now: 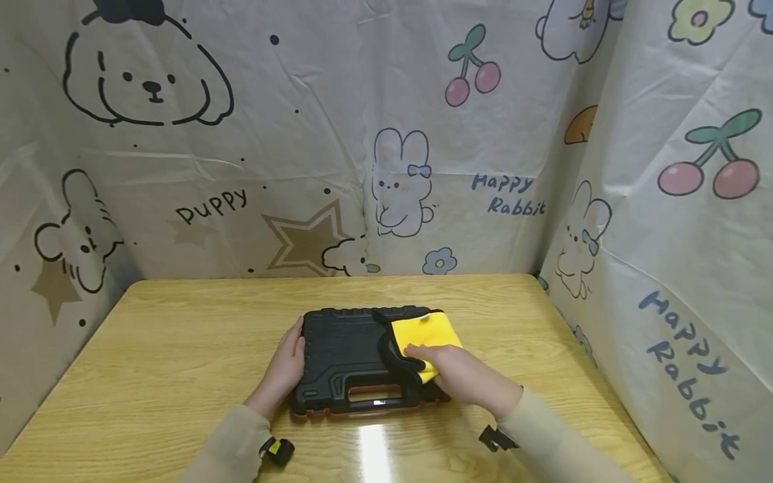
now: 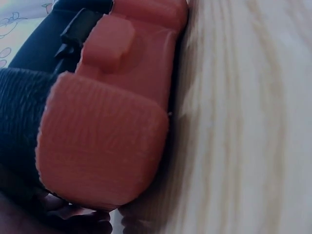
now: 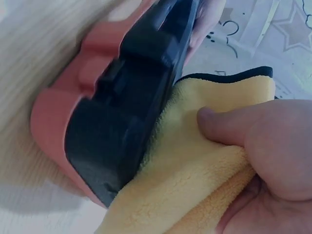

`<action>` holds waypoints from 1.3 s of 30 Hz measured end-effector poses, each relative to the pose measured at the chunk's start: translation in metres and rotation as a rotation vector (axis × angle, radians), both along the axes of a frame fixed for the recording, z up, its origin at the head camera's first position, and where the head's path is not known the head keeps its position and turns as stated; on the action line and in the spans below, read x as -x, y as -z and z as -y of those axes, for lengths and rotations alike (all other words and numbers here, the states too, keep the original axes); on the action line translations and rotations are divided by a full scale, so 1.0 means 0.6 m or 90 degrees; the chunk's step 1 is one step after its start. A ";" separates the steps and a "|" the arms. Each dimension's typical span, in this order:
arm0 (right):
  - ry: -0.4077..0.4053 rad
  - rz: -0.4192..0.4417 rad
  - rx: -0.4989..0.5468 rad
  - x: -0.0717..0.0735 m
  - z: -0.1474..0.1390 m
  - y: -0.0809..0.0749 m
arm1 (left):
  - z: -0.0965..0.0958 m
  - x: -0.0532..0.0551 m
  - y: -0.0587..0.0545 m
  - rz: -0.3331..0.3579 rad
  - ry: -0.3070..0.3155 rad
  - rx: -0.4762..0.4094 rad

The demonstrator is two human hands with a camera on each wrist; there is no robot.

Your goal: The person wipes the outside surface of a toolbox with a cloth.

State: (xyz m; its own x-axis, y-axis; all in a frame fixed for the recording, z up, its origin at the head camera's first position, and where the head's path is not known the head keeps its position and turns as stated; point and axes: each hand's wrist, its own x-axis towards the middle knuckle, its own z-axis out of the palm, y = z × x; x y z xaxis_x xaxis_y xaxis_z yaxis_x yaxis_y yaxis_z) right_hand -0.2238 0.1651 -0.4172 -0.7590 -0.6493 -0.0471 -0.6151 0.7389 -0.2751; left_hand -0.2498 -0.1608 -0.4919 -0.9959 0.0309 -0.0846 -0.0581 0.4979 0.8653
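A black plastic tool case (image 1: 347, 339) with an orange-red underside (image 2: 105, 141) lies flat on the table, its handle toward me. My left hand (image 1: 284, 365) rests along the left side of the case, its fingers against that edge. My right hand (image 1: 461, 372) grips a folded yellow cleaning cloth (image 1: 425, 332) with black edging and presses it on the right part of the case lid. In the right wrist view the thumb lies on top of the cloth (image 3: 190, 131), which hangs over the case's edge. The other right fingers are mostly hidden under the cloth.
The wood-grain table (image 1: 199, 329) extends around the case on all sides. White fabric (image 1: 302, 147) printed with cartoon animals, cherries and flowers hangs behind the table and along both sides. Black straps (image 1: 498, 439) sit at the wrists.
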 end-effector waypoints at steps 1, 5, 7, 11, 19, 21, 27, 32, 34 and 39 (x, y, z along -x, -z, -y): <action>0.002 -0.002 0.003 0.006 0.001 0.000 | 0.000 0.000 0.000 -0.002 0.000 0.003; 0.018 -0.014 0.010 0.032 0.007 0.003 | 0.000 0.000 0.000 -0.017 0.000 0.013; 0.030 -0.019 0.009 0.045 0.011 0.004 | 0.000 0.000 0.000 -0.022 0.002 0.015; 0.061 -0.018 0.005 0.071 0.018 0.006 | 0.000 0.001 0.000 -0.029 0.006 0.018; 0.104 -0.004 -0.004 0.104 0.025 0.007 | -0.002 0.001 0.001 -0.031 0.004 0.020; 0.109 -0.004 -0.004 0.109 0.026 0.008 | -0.002 0.001 0.000 -0.030 0.005 0.018; 0.118 -0.003 -0.002 0.117 0.026 0.009 | -0.002 0.001 -0.001 -0.035 0.004 0.021; 0.133 0.001 -0.002 0.119 0.027 0.008 | -0.002 0.001 0.000 -0.033 0.005 0.018; 0.137 0.002 0.005 0.118 0.027 0.008 | -0.001 0.001 0.001 -0.032 0.004 0.019; 0.138 0.003 0.018 0.113 0.024 0.015 | 0.000 0.001 0.002 -0.030 0.005 0.026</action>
